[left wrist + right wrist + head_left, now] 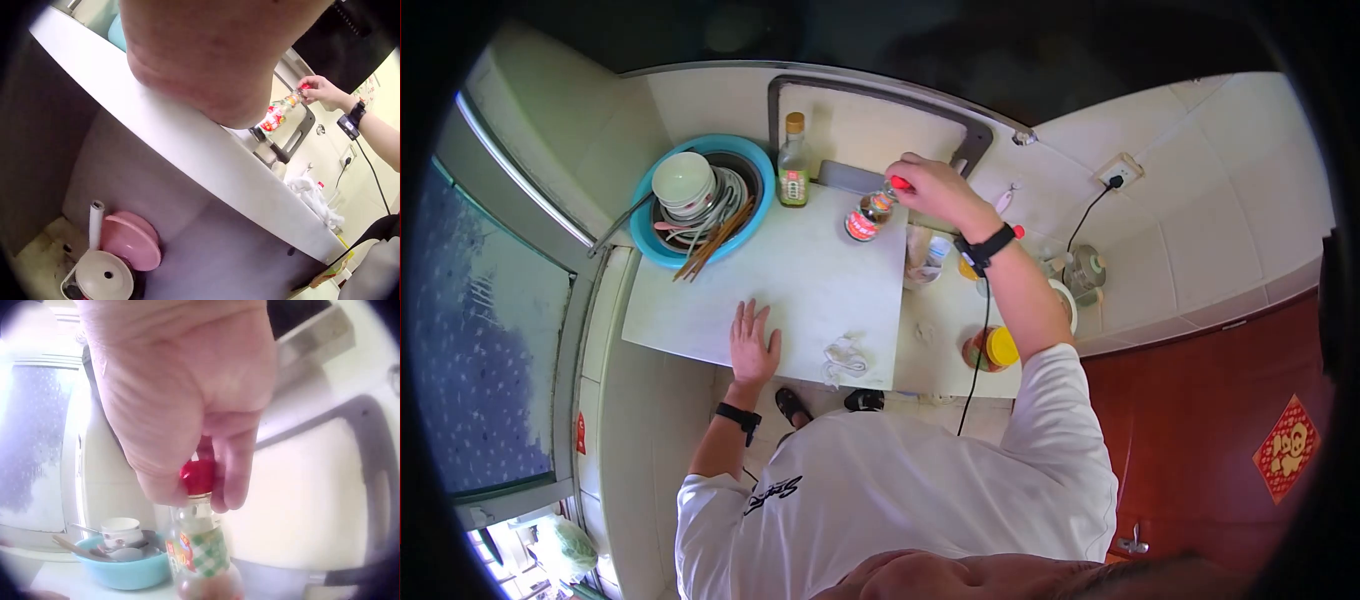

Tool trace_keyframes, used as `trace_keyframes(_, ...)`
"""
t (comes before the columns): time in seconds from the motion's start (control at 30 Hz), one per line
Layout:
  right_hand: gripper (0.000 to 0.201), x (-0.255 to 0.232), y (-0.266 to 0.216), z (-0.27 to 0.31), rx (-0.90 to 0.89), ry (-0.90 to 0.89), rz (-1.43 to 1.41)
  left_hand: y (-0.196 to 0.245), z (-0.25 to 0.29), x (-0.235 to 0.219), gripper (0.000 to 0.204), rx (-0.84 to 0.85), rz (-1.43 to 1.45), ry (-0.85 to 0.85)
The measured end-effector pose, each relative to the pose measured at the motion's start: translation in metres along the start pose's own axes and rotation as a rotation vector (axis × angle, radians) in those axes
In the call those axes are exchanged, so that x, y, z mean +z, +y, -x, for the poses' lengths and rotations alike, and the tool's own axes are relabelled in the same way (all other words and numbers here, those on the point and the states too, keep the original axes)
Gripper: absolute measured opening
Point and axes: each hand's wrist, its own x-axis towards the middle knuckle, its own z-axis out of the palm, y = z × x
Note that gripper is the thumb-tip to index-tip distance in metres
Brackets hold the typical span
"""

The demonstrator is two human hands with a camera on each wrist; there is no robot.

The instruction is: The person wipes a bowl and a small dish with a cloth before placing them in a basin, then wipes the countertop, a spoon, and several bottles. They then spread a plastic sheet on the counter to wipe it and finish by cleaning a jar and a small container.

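The right hand [940, 190] pinches the red cap [197, 477] of a glass bottle [868, 217] with a colourful label and dark contents. In the right wrist view, thumb and fingers close round the cap, with the bottle hanging below them. Whether its base touches the counter, I cannot tell. The left hand [752, 345] rests on the white counter [820, 290] near its front edge, fingers spread, holding nothing. A second bottle [794, 165], with a gold cap and green label, stands upright by the wall, left of the held one.
A blue basin [640, 225] with bowls, chopsticks and utensils stands at the back left. A crumpled white cloth [845, 357] lies near the front edge. Right of it are a yellow-lidded jar [1002, 346] and a plastic bag [925, 258]. A black cable hangs from the right wrist.
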Motion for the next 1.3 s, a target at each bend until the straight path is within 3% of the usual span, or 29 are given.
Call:
trace_keyframes(0.33,0.016,0.065,0.008,-0.087,0.012,0.006,0.059,0.009,-0.005,-0.011,0.047,0.016,0.040,0.008)
trace_keyframes(0.67,0.036,0.088,0.008,-0.097,0.195,0.065,-0.045,0.013,-0.006,-0.010,0.048,-0.015,0.001,-0.028)
trace_keyframes(0.73,0.040,0.088,0.004,-0.089,0.112,0.194,-0.107,0.009,-0.004,-0.010,0.048,0.010,-0.003,-0.021)
trace_keyframes(0.83,0.036,0.074,-0.005,-0.055,0.139,0.452,-0.132,0.008,-0.003,-0.004,0.047,0.030,-0.009,-0.011)
trace_keyframes(0.93,0.029,0.036,0.015,0.010,0.219,0.440,-0.070,0.009,-0.004,-0.004,0.047,0.055,-0.033,-0.019)
trace_keyframes(1.07,0.024,-0.014,0.095,0.126,0.520,0.511,0.316,0.011,-0.005,-0.003,0.047,0.022,-0.095,-0.026)
trace_keyframes(1.2,0.038,-0.034,0.152,0.234,0.916,0.106,0.513,0.011,-0.004,-0.002,0.047,0.033,-0.124,-0.025)
trace_keyframes(1.23,0.038,-0.028,0.158,0.247,0.919,0.105,0.507,0.014,-0.006,-0.003,0.046,0.034,-0.125,-0.018)
trace_keyframes(1.3,0.048,-0.019,0.163,0.264,1.011,-0.139,0.315,0.016,-0.007,-0.003,0.045,0.033,-0.132,-0.013)
